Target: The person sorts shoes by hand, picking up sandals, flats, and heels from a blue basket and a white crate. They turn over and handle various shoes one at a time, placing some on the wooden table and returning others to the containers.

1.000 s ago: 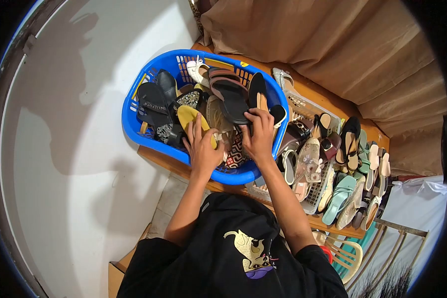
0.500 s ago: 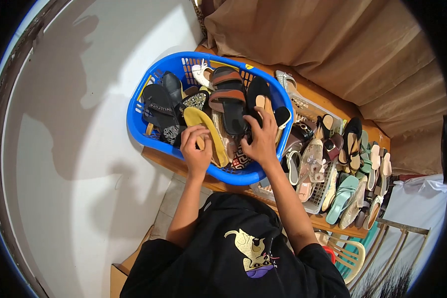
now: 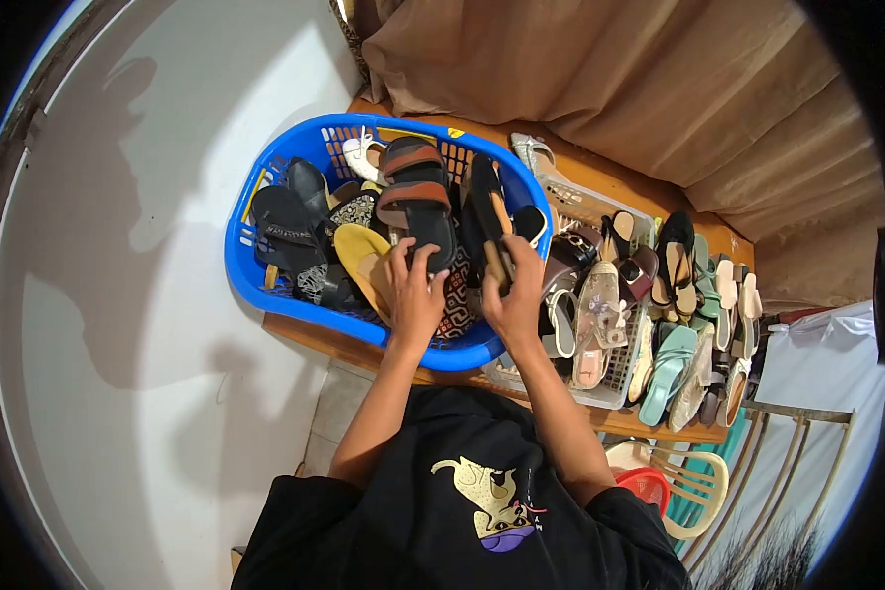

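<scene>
A black slide sandal with brown straps [image 3: 415, 202] lies in the blue laundry basket [image 3: 310, 324] among several shoes. My left hand [image 3: 418, 303] has its bent fingers over the sandal's near end; its thumb side lies along the edge. To the right, a black shoe with a tan insole [image 3: 484, 202] stands tilted, its near end pinched between the thumb and fingers of my right hand [image 3: 514, 300]. A yellow shoe [image 3: 359, 258] leans just left of my left hand. Between my hands shows a red, black and white patterned piece [image 3: 455, 307], partly covered.
Right of the basket, a whitish plastic crate [image 3: 615, 393] holds several shoes. More sandals, including a mint green one [image 3: 671, 366], line the wooden table's [image 3: 723, 234] right end. A brown curtain [image 3: 600, 74] hangs behind; a white wall [image 3: 197, 413] is at left.
My left hand has moved right, from the yellow shoe to the brown-strapped sandal. My right hand has closed on the black shoe, which is tilted more now. The view has shifted slightly.
</scene>
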Demonstrator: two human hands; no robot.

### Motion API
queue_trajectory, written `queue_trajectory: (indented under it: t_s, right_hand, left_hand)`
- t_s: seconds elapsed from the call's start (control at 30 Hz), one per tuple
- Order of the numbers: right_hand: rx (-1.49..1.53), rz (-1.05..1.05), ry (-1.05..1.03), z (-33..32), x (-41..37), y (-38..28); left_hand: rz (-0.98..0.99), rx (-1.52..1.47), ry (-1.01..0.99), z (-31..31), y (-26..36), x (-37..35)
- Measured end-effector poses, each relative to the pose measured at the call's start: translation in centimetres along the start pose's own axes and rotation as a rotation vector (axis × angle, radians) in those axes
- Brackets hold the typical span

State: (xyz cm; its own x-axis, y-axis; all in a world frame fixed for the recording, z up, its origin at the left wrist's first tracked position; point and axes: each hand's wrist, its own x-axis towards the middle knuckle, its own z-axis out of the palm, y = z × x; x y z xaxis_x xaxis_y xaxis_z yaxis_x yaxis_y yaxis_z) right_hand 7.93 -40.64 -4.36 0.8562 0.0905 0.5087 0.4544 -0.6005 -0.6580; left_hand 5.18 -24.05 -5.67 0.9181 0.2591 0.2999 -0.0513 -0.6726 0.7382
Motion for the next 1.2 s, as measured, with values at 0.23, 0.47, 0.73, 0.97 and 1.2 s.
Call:
queue_trajectory:
  t_s: [0.23,0.47,0.73,0.97,1.2]
  right_hand:
    - [0.253,0.294,0.169,0.2,0.0,1.2]
    - [0.094,0.066,-0.047,-0.2,0.0,0.4]
    - [0.166,-0.255,-0.28,-0.8,-0.5,-0.2]
    - [0.298,-0.359,-0.303,-0.9,-0.2,-0.8]
    - [-0.294,0.008,-0.239,-0.3,-0.3,-1.3]
  left_hand:
    - [-0.106,-0.441,0.268,-1.4,-2.2,1.0]
    - [-0.181,-0.614,0.488,-2.6,-3.1,1.4]
    - [0.237,0.024,0.409,-1.9,-0.2,-0.6]
    - [0.194,0.078,-0.016,-0.5,0.8,0.0]
    - [0.014,-0.13,0.036,-0.8,0.3,0.1]
